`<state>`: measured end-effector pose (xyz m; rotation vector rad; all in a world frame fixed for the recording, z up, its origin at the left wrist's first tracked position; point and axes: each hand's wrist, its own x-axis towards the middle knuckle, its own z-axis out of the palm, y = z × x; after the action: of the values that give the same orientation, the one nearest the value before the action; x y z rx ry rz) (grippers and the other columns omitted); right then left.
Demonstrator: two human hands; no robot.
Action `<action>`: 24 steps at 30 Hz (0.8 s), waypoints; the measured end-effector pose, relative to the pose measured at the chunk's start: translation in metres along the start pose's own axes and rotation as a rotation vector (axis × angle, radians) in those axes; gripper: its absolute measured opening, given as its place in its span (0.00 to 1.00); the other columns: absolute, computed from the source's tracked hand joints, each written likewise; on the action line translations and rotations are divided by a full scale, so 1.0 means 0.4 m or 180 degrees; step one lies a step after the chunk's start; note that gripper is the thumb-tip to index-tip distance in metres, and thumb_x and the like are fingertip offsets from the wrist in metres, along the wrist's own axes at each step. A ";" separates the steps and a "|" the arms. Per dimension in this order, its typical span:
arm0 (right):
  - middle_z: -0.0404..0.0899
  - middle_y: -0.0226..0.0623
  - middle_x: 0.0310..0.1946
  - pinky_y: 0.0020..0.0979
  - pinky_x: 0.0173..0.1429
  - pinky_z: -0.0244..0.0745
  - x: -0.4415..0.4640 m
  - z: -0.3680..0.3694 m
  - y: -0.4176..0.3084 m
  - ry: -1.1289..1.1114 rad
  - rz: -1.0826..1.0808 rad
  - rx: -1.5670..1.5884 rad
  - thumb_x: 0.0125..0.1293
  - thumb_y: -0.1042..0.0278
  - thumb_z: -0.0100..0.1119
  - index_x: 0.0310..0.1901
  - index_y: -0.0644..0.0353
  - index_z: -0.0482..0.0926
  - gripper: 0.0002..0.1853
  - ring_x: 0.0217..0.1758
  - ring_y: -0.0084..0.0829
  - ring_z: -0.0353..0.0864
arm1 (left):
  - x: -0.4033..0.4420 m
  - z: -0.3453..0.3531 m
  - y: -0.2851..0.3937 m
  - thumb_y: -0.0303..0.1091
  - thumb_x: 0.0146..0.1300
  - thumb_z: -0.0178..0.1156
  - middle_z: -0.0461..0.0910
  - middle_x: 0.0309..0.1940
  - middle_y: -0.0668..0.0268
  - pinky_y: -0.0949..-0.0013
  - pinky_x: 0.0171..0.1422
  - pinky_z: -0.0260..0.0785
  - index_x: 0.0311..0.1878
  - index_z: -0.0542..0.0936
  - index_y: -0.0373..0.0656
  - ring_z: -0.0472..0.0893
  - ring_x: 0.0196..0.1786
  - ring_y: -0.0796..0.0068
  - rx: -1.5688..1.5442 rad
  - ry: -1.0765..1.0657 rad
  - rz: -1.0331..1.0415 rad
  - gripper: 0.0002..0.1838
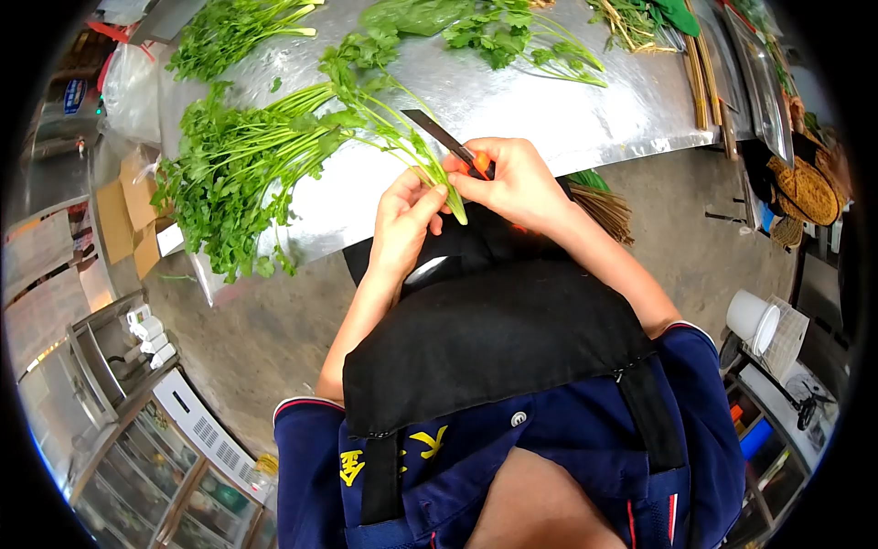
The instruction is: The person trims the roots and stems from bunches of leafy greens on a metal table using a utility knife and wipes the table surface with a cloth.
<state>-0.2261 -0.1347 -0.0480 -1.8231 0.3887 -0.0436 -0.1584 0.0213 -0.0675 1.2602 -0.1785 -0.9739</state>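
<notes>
My left hand (402,220) is closed round the lower part of a celery stalk (395,135), whose pale base points down towards my apron. My right hand (514,181) grips a utility knife (437,132) with a dark blade and some orange on its handle. The blade points up and left, above the stems. My right fingertips come close to the stalk near its base; whether they touch it I cannot tell. To the left lies a big pile of leafy celery (233,169) on the metal table (613,110), with its stems towards my hands.
More celery bunches lie at the table's back left (233,37) and back middle (498,37). Thin wooden sticks (700,78) rest along the right side. A cardboard box (133,210) stands on the floor at left. A glass-fronted cabinet (169,476) is behind at lower left.
</notes>
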 end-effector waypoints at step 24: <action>0.77 0.27 0.28 0.20 0.29 0.70 -0.013 -0.015 0.012 -0.0603 0.1122 0.1379 0.57 0.66 0.66 0.39 0.63 0.78 0.12 0.29 0.17 0.74 | 0.014 -0.006 0.005 0.29 0.62 0.58 0.79 0.33 0.65 0.81 0.27 0.64 0.44 0.77 0.38 0.76 0.30 0.80 -0.0644 0.0093 -0.0115 0.08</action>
<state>-0.2335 -0.1401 -0.0499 -1.3008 0.5163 0.2683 -0.1526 0.0192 -0.0688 1.0943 -0.0333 -0.9788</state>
